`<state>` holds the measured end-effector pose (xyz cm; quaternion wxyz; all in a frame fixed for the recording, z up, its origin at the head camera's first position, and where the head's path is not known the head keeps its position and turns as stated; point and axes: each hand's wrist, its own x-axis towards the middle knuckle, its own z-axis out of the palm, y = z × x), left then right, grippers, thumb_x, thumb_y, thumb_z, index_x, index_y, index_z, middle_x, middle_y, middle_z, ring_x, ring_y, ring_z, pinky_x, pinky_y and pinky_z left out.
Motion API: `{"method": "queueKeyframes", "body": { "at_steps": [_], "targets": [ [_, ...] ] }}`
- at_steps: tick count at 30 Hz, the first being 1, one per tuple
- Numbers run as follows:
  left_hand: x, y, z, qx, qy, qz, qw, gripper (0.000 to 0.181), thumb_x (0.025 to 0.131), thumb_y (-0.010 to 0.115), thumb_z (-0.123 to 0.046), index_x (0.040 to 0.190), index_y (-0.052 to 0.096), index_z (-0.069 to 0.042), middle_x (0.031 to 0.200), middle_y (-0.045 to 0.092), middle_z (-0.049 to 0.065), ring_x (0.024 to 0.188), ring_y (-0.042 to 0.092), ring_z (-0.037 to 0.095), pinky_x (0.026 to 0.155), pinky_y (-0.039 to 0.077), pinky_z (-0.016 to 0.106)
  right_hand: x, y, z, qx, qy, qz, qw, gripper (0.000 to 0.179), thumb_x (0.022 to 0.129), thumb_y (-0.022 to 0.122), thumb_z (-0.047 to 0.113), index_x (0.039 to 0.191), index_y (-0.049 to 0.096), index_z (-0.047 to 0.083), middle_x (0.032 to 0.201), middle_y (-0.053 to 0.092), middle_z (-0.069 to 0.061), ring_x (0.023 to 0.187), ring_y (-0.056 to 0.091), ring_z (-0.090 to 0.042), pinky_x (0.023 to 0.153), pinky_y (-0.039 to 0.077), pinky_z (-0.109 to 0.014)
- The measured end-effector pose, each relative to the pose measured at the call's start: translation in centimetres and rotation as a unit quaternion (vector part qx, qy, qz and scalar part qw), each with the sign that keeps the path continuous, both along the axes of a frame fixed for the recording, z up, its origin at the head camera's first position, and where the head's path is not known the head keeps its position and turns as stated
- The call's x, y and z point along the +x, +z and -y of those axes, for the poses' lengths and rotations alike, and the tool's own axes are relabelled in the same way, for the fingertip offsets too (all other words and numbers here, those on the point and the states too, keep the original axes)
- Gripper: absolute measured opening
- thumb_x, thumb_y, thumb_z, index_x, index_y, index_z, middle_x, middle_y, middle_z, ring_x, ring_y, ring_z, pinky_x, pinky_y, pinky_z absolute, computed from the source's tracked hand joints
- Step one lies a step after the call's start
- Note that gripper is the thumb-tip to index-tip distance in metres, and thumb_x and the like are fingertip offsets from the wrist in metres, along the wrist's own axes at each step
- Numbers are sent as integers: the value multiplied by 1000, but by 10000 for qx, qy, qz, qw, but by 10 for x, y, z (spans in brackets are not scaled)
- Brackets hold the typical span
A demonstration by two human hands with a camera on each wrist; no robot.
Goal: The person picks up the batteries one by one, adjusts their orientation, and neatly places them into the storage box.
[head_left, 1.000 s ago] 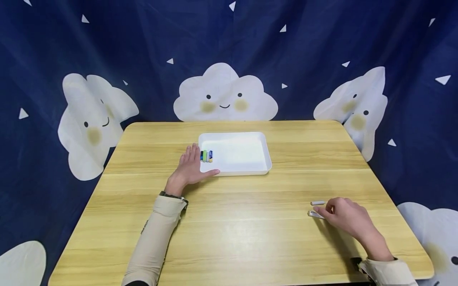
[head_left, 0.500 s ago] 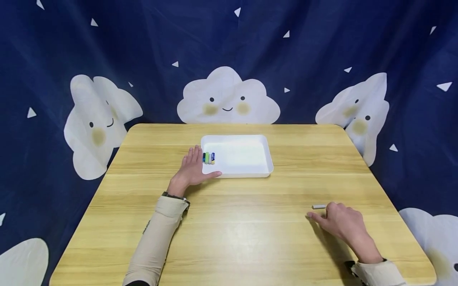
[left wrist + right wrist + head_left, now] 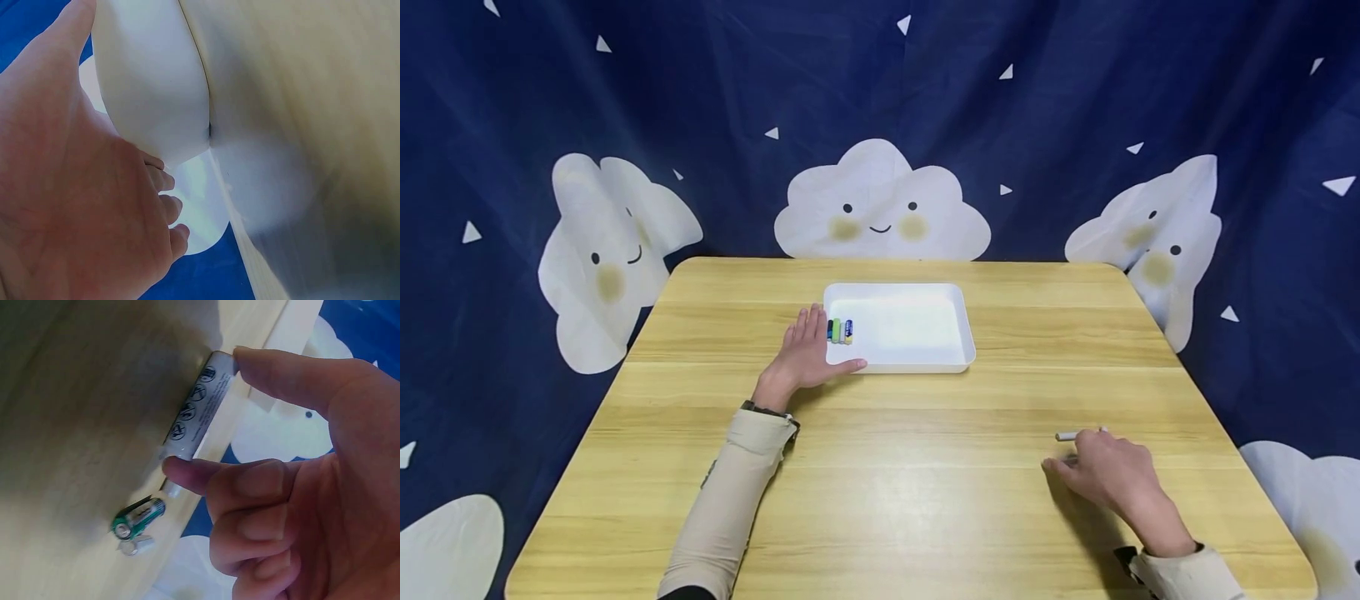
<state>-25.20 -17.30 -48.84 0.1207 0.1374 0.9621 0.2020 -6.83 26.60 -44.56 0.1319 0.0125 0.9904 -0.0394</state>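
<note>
My left hand (image 3: pixel 805 354) rests against the near left corner of the white tray (image 3: pixel 917 368), fingers straight along its left side and thumb along the front. In the left wrist view the palm (image 3: pixel 81 194) is beside the tray wall (image 3: pixel 153 75). Inside the tray several batteries (image 3: pixel 840 332) stand in a row at the left. At the right of the table my right hand (image 3: pixel 1116 475) pinches a pale printed battery (image 3: pixel 200 403) end to end between thumb and forefinger, its other fingers curled. Just beyond, another pale battery (image 3: pixel 1065 436) lies partly hidden by the hand.
Past the right hand, a green battery (image 3: pixel 139 519) and a small silver one (image 3: pixel 135 544) lie close together on the wooden table (image 3: pixel 925 467). A dark blue curtain (image 3: pixel 722 125) with printed clouds hangs behind the table's back edge.
My right hand has come down over the nearer battery, which lay visible on the table a second ago, and now pinches it. My left hand has stayed at the tray.
</note>
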Motion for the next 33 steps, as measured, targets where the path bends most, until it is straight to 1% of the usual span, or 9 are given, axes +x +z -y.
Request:
{"method": "queueKeyframes", "body": {
  "at_steps": [2,7,9,14,16,21,24,30,33],
  "targets": [
    [0,0,0,-2,17,16,10000,133,83,55,-85,164,-4,2,174,-12,20,162,-10,40,131,3,61,0,1,2,17,110,14,9999,49,88,72,58,70,64,13,84,66,-15,61,54,-23,50,42,-39],
    [1,1,0,6,41,86,10000,133,83,55,-85,164,-6,1,174,-14,19,162,-12,39,131,2,61,0,5,4,106,340,98,9993,48,85,77,57,70,61,14,97,73,-22,63,56,-23,51,44,-40],
    [2,2,0,36,33,90,9999,133,83,55,-85,164,-6,2,174,-14,20,162,-13,39,131,1,61,-1,5,3,140,404,152,9990,51,85,78,55,63,51,17,90,74,-16,62,55,-22,51,43,-39],
    [2,3,1,1,40,100,9999,132,84,56,-83,164,-7,1,174,-14,19,162,-13,38,131,2,60,-2,2,2,61,668,34,9977,49,82,78,48,57,45,21,74,64,1,65,50,-19,50,39,-36],
    [2,3,0,20,27,89,10000,132,84,57,-83,164,-6,1,174,-13,19,162,-12,39,131,2,61,-3,-1,1,-23,779,-103,9969,46,78,78,46,56,45,22,82,70,2,67,50,-17,51,38,-34],
    [3,4,-2,28,11,32,10000,131,85,59,-81,164,-5,1,174,-12,19,162,-11,39,131,2,61,-6,-4,-3,-328,933,-347,9945,30,75,82,47,73,66,21,88,76,0,66,54,-12,53,43,-33],
    [4,4,-2,8,33,4,10000,130,85,59,-81,164,-4,1,174,-11,19,163,-10,38,132,3,60,-11,-3,-5,-591,996,-478,9921,29,77,83,47,87,75,21,75,68,6,60,51,-9,52,43,-32],
    [3,3,-1,9,20,25,10000,131,85,58,-82,164,-5,2,174,-11,20,162,-11,40,131,3,61,-25,0,-7,-1151,1240,-1114,9793,21,82,84,44,80,66,33,55,37,18,50,32,1,47,28,-22],
    [2,2,-1,-23,25,59,10000,132,84,56,-84,164,-6,1,174,-12,19,162,-12,38,131,2,61,-32,0,-7,-1519,1323,-1399,9695,17,84,84,42,92,74,31,56,30,18,49,24,4,47,24,-19]
  ]
}}
